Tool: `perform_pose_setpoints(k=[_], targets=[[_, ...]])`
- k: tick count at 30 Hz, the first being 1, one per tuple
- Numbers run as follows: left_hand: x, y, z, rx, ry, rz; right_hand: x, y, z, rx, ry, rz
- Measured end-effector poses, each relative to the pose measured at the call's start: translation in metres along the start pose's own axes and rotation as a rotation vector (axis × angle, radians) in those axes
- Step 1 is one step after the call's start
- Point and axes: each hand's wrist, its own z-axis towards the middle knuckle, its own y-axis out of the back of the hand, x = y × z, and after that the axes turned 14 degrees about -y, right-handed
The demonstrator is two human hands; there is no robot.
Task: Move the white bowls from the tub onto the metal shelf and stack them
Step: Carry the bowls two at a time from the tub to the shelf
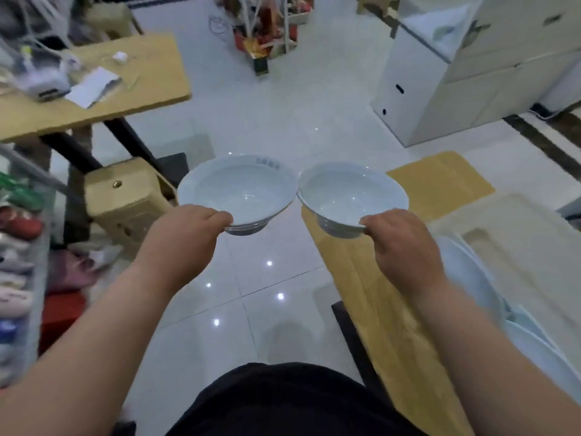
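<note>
The left hand [188, 234] and the right hand [399, 243] each pinched a white bowl [235, 187] [349, 193] by its near rim; fingertips were hidden beneath.

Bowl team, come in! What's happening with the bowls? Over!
Left hand grips left bowl, right hand grips right bowl. Both upright above tiled floor. Rims almost touching.

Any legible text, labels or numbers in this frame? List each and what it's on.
Nothing legible.
On the left bowl, in the left hand: greyish printed mark inside the far rim, too blurred to read.
On the right bowl, in the right hand: no marking visible.
</note>
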Motion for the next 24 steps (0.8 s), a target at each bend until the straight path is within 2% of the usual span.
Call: perform_pose_setpoints(k=[6, 11, 17, 24], targets=[[0.083, -0.007, -0.142, 0.031, 0.325, 0.037, 0.146, -0.087, 0.056, 0.122, 0.276, 0.090], [0.104, 0.005, -0.236, 0.121, 0.602, 0.077, 0.262, -0.136, 0.075, 0.234, 0.483, 0.157], [0.067, 0.015, -0.318, 0.139, 1.016, 0.090, 0.372, -0.169, 0.082, 0.369, 0.835, 0.218], [-0.030, 0.031, -0.370, 0.246, 1.479, 0.087, 0.471, -0.188, 0.051, 0.466, 1.281, 0.351]])
